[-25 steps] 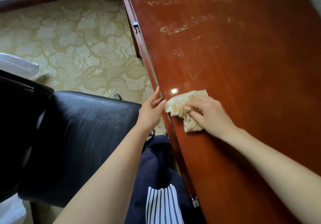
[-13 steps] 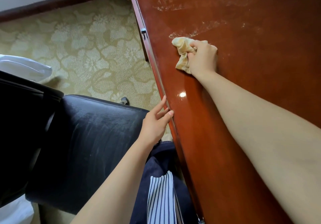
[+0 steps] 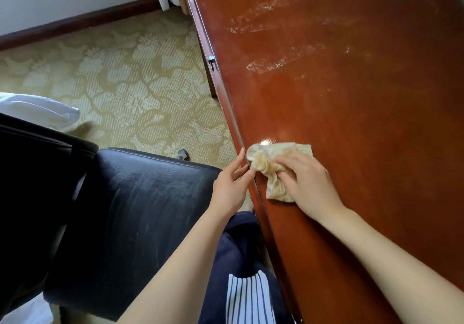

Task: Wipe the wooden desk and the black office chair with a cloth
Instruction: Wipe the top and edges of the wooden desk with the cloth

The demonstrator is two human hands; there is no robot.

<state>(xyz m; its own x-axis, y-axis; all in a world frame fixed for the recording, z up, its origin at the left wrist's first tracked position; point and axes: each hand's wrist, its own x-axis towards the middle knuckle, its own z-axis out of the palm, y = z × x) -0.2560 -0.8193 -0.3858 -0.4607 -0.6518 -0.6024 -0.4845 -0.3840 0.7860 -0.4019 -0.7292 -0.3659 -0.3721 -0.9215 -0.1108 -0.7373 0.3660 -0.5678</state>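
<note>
The glossy reddish wooden desk (image 3: 351, 112) runs along the right, with pale wipe streaks on its far part. My right hand (image 3: 308, 185) grips a crumpled beige cloth (image 3: 268, 163) and presses it on the desk top close to the front edge. My left hand (image 3: 232, 188) is beside it with straight fingers, fingertips touching the desk's edge next to the cloth. The black office chair (image 3: 130, 220) stands at the lower left, its seat scuffed and dusty, its backrest at the far left.
A patterned beige carpet (image 3: 130, 85) lies between chair and wall. Something white (image 3: 37, 110) sits at the left behind the chair's back. A metal drawer pull (image 3: 211, 60) sticks out of the desk's front. My dark trousers and striped top are squeezed between chair and desk.
My right hand has pulled the cloth back from far out on the desk to the near edge beside my left hand. The left hand has stayed at the desk's edge.
</note>
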